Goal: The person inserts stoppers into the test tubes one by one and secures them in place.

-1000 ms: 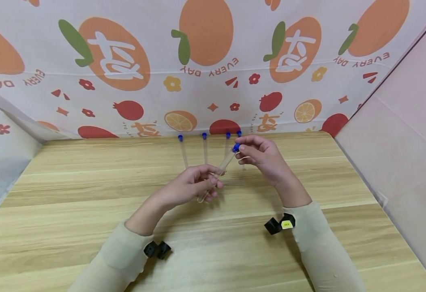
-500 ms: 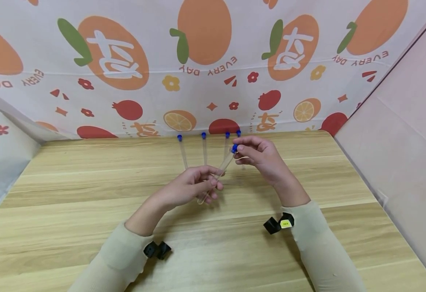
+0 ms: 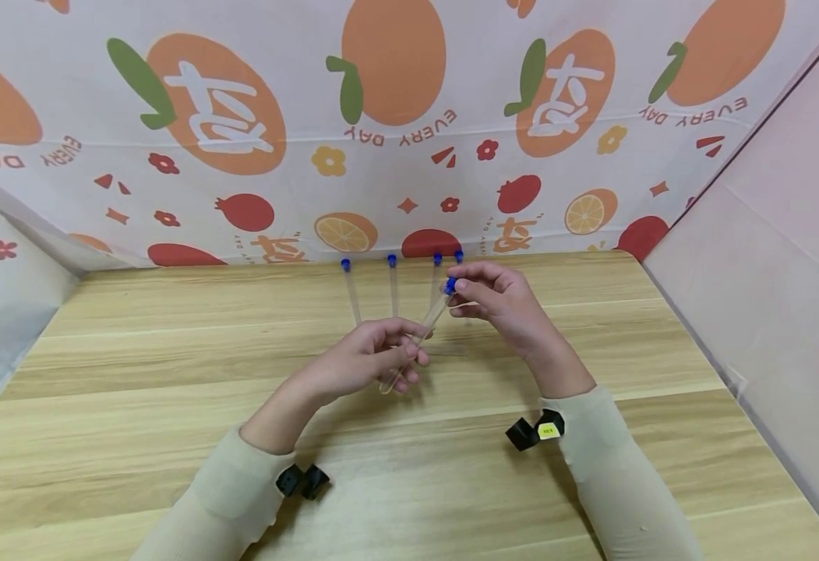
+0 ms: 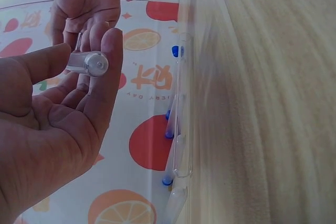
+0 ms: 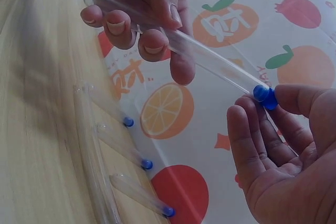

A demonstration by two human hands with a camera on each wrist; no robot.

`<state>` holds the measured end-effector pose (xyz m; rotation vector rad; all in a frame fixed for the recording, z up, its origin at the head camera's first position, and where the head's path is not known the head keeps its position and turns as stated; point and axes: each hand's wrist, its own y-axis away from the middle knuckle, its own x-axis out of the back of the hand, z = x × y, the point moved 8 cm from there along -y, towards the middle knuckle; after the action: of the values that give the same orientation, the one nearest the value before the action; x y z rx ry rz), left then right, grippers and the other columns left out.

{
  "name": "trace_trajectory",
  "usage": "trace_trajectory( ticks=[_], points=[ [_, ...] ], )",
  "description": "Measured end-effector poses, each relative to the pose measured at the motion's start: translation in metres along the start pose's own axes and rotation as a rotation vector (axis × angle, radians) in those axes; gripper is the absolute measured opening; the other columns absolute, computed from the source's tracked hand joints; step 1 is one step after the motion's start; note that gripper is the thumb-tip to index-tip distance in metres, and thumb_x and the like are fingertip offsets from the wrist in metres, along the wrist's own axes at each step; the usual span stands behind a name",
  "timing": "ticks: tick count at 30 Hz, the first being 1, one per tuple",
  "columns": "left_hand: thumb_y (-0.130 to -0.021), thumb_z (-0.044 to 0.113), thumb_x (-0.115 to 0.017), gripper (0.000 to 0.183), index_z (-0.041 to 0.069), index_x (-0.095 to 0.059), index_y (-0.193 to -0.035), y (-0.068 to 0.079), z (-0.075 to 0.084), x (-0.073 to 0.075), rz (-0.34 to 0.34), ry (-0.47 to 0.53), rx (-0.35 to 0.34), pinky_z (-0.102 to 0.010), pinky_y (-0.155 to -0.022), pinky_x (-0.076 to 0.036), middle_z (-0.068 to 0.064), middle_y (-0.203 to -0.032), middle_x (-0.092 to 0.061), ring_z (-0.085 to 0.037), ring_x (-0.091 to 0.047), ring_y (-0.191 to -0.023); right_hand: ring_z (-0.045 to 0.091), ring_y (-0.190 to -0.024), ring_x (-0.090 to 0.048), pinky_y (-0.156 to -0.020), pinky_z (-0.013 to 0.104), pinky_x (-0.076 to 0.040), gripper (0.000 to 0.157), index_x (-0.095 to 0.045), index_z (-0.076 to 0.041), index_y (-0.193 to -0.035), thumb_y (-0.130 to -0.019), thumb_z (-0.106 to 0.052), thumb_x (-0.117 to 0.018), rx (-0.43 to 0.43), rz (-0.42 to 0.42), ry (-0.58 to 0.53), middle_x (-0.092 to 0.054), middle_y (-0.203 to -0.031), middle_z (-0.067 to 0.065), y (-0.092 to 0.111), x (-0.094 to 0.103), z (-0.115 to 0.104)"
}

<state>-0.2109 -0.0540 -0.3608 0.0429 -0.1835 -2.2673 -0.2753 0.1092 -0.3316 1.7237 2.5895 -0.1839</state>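
Observation:
A clear glass test tube slants above the table, its rounded end low on the left. My left hand holds it around the middle between thumb and fingers. At its upper end is a blue stopper, pinched by the thumb and fingers of my right hand. The stopper is at the tube's mouth; how deep it sits I cannot tell. In the left wrist view the tube's rounded bottom faces the camera, and the stopper is hidden behind the fingers.
Several test tubes with blue stoppers lie on the wooden table by the back wall, stoppers toward the wall. Another clear tube lies crosswise nearer me, with no stopper visible on it. A fruit-print cloth hangs behind.
My right hand and the blue stopper have shifted very slightly left, with the fingers moving a little around the stopper. My left hand and the tube have hardly moved.

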Motion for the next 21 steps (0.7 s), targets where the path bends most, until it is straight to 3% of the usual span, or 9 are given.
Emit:
trace_trajectory(
  ticks=[21],
  points=[
    [-0.107,0.01,-0.045,0.035,0.001,-0.049,-0.14,0.0002,0.003,0.0003,0.008,0.008,0.008,-0.053,-0.08,-0.059,-0.028,-0.118,-0.063,-0.039,-0.066,-0.094,0.015,-0.083,-0.069,-0.079,0.032,-0.061,0.015,-0.072,-0.012,-0.104,-0.1,-0.006,-0.059,-0.027,0.013,-0.047,-0.073,-0.095,0.003,-0.0009,-0.0033,-0.0026]
  ],
)
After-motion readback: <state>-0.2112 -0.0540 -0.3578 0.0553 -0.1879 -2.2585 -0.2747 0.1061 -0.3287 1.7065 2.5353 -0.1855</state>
